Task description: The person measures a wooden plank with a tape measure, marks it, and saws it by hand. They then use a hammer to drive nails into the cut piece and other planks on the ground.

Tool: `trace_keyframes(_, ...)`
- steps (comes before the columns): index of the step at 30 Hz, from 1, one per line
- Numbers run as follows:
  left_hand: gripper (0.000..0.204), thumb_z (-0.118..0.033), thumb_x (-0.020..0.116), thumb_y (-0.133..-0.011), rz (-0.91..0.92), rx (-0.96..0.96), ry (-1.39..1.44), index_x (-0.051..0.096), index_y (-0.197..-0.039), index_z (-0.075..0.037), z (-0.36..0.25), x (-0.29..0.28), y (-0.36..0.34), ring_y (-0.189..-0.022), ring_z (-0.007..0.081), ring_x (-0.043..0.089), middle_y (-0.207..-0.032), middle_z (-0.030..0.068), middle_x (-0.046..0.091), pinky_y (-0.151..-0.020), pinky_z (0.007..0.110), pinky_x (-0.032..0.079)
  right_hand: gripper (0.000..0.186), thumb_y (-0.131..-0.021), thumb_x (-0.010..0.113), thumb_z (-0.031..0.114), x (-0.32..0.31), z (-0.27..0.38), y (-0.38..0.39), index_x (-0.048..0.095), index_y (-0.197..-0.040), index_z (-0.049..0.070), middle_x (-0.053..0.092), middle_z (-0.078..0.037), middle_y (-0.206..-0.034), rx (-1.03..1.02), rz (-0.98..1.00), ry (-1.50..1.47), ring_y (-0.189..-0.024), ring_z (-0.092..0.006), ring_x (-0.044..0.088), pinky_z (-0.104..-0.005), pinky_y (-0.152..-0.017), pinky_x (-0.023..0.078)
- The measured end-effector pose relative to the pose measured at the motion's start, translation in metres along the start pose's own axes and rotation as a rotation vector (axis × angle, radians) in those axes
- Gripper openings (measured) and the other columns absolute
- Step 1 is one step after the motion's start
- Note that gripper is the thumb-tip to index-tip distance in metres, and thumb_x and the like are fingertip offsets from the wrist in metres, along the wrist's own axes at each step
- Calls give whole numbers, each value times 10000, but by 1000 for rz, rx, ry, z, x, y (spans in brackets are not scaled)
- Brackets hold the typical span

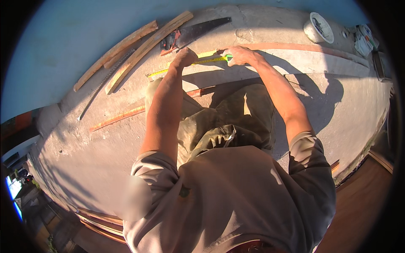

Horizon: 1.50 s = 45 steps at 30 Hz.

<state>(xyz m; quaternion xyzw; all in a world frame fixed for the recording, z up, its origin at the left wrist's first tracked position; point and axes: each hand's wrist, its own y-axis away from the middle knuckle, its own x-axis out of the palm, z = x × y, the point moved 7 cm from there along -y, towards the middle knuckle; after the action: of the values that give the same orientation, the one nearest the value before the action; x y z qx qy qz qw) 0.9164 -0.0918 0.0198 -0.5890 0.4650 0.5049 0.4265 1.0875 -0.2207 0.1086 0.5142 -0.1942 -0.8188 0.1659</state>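
Note:
My right hand [242, 55] is wrapped round a tape measure [229, 58] with a green case, and its thumb side faces left. The yellow tape blade [209, 61] runs out leftward along a long pale board [308, 63] with a reddish far edge. Bent fingers close up my left hand [185, 57] beside the blade; what they grip, if anything, is hidden. Just beyond that hand lies a handsaw [204, 31] with an orange and black handle. Both forearms stretch forward over my bent knees.
Two wooden battens [147, 52] and a ribbed steel bar [103, 86] lie at the far left. A thin reddish strip [118, 118] rests on the concrete nearer me. At the far right stand a white bucket [318, 28] and a plastic bag [363, 41]. A blue wall [63, 46] borders the work.

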Motion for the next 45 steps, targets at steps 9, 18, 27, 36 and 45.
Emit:
trace_keyframes(9,142,-104,702,-751,3,-275,478,774,-872,-121,14,4,1,-775,228,707,-853,78,728,-720,324,568,583,-745,762,224,-4,5,4,621,-1303,133,694,-188,-1111,19,9,3,-1038,-329,664,-419,-887,514)
trace_keyframes(18,200,-250,714,-765,-9,-445,616,779,-842,-78,2,-29,6,-702,227,700,-773,119,731,-673,349,536,597,-726,757,208,0,3,0,620,-1301,128,701,-187,-1066,5,-1,-4,-964,-326,678,-409,-830,527)
trace_keyframes(27,220,-254,726,-789,36,-435,509,781,-870,-57,6,-18,3,-771,252,723,-828,145,740,-731,360,557,630,-741,724,211,-4,24,23,578,-1346,118,617,-196,-1267,-10,-71,73,-1189,-347,575,-434,-989,464)
trace_keyframes(36,254,-262,728,-788,126,-534,590,759,-907,-39,2,-22,6,-955,335,700,-983,196,721,-829,395,545,596,-927,631,328,35,50,132,384,-1437,141,576,-228,-1290,-14,-92,-188,-1231,-417,511,-504,-1054,400)
trace_keyframes(45,339,-293,705,-808,306,-585,511,733,-942,17,2,-18,0,-975,357,695,-991,237,712,-840,412,545,793,-891,717,256,35,-16,239,269,-1529,113,454,-235,-1458,318,-271,-318,-1343,-408,438,-499,-1103,359)
